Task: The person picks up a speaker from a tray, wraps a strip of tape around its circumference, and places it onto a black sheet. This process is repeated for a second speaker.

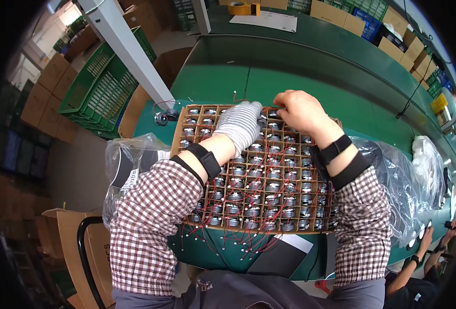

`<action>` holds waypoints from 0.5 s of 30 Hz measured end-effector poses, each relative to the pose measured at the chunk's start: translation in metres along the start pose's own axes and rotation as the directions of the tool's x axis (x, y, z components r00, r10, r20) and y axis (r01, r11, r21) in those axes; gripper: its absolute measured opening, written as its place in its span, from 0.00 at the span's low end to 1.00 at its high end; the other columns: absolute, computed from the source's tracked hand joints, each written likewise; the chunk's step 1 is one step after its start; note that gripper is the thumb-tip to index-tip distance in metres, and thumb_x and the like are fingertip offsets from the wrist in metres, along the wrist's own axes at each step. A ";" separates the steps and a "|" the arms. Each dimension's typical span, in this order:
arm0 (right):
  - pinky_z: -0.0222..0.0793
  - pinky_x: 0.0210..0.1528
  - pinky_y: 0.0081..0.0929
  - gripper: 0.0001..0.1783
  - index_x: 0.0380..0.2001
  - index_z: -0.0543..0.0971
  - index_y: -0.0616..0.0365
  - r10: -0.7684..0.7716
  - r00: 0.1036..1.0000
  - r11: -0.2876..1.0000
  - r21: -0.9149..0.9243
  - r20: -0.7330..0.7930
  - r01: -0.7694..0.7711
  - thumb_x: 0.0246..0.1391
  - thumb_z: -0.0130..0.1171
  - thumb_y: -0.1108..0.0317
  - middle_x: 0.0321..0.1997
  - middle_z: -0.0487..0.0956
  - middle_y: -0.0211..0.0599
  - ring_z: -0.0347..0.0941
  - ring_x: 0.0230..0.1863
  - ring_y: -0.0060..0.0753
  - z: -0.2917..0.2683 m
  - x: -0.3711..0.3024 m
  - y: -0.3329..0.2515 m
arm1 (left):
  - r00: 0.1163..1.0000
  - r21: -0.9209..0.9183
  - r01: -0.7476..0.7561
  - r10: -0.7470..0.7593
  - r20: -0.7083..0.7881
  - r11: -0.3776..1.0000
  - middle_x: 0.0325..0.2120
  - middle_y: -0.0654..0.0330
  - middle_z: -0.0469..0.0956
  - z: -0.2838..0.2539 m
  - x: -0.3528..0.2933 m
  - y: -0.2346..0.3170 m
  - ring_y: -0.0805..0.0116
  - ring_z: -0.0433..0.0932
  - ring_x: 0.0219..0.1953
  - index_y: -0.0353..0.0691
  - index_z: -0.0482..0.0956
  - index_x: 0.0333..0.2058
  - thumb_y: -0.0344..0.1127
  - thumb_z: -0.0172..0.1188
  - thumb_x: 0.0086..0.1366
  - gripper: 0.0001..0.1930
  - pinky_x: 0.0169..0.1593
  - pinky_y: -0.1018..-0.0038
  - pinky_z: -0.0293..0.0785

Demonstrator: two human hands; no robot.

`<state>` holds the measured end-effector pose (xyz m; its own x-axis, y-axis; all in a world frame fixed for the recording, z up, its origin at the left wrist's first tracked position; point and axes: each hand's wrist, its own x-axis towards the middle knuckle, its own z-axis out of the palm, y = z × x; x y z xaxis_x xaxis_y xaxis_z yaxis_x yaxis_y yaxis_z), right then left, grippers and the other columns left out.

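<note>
A shallow cardboard tray [178,135] with a grid of dividers lies in front of me, its cells filled with small round speakers [255,184] trailing thin red wires. My left hand [238,125], in a grey striped glove, reaches over the far rows. Its fingers are closed at a dark round speaker [262,120], partly covered by the glove. Bare and just to the right, my right hand [303,111] hangs over the far edge with fingers curled together; what they pinch, if anything, is hidden. Black bands circle both wrists.
Two loose speakers [166,117] sit left of the tray on the green table [310,77]. Clear plastic bags flank the tray, including one bag [392,175] at right. A grey post [130,51] rises at far left near green crates [99,85]. Another person's hand [426,238] shows at lower right.
</note>
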<state>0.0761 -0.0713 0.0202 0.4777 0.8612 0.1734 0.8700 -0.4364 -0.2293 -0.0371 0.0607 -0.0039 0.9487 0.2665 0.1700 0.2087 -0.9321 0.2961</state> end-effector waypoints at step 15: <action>0.69 0.43 0.32 0.08 0.29 0.79 0.52 -0.122 0.983 0.990 -0.052 0.139 0.130 0.43 0.53 0.67 0.36 0.75 0.35 0.72 0.41 0.38 0.021 0.027 -0.009 | 0.976 0.025 -0.138 0.132 0.176 0.990 0.39 0.48 0.71 -0.008 -0.014 -0.007 0.50 0.74 0.36 0.38 0.77 0.34 0.41 0.54 0.56 0.13 0.42 0.61 0.71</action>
<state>0.0782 -0.0382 0.0065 0.3462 0.9359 0.0649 0.9300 -0.3333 -0.1549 -0.0542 0.0658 -0.0006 0.9948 0.0941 0.0396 0.0816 -0.9658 0.2461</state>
